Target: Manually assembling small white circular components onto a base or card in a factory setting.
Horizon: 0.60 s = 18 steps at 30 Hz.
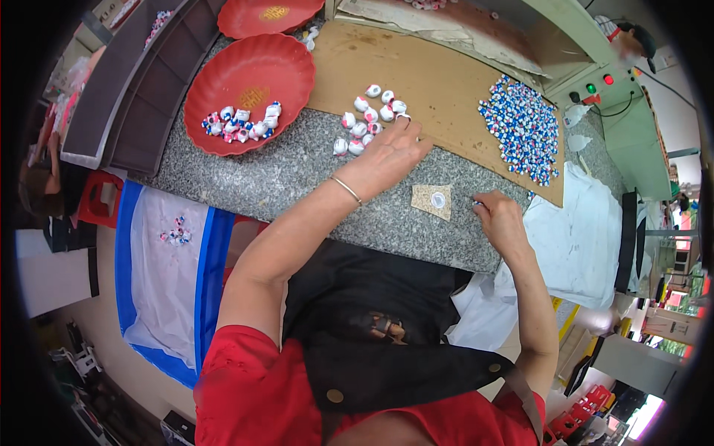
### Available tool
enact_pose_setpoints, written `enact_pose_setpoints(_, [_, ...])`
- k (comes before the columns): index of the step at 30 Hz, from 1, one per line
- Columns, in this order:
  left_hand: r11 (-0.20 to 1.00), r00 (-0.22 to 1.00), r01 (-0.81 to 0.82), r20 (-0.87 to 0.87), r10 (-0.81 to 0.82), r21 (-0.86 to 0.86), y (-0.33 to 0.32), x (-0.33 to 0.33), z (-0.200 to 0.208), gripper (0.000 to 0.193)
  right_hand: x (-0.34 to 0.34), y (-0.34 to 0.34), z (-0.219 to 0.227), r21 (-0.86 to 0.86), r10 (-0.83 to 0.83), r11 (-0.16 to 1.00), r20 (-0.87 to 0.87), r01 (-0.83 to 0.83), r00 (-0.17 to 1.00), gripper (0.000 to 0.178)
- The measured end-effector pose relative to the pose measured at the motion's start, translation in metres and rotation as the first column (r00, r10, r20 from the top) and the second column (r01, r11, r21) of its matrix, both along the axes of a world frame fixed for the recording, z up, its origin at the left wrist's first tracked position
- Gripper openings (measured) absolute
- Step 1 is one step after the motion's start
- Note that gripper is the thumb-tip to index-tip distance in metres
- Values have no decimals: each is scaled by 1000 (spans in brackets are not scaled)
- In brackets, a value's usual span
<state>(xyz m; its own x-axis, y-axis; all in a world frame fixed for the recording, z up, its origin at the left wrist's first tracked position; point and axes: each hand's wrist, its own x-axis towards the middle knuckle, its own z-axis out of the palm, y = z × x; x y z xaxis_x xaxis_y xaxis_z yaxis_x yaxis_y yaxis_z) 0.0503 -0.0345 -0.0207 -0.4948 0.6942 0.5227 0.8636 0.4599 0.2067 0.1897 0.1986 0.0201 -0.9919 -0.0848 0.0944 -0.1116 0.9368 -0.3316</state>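
Over the grey stone worktop, my left hand (393, 154) reaches palm down to a loose group of small white doll-head-like balls (370, 114) with pink and dark marks. Its fingers are slightly apart, their tips against the ball nearest them; I see nothing held. My right hand (503, 221) is closed in a pinch near the front edge, with a tiny blue piece (477, 203) showing at the fingertips. Between my hands lies a beige speckled patch (433, 201) with a round pale spot. Many small blue, white and pink pieces (518, 128) are heaped on the cardboard at the right.
A red scalloped dish (212, 82) at the left holds several finished-looking pieces. Behind it stands another red dish (256, 16). Dark plastic trays (137, 97) border the left side. A blue-edged bin with white lining (134, 282) hangs below. White plastic sheeting (580, 230) covers the right side.
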Motion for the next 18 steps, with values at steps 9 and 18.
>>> enact_pose_setpoints(9, [625, 181, -407, 730, -659, 666, -58, 61, 14, 25, -13, -40, 22, -62, 262, 963, -39, -264, 964, 14])
enact_pose_setpoints(18, [602, 198, -380, 697, -689, 703, -74, 84, 13, 32, -23, -46, 17, 146, 409, 901, 28, -408, 912, 12])
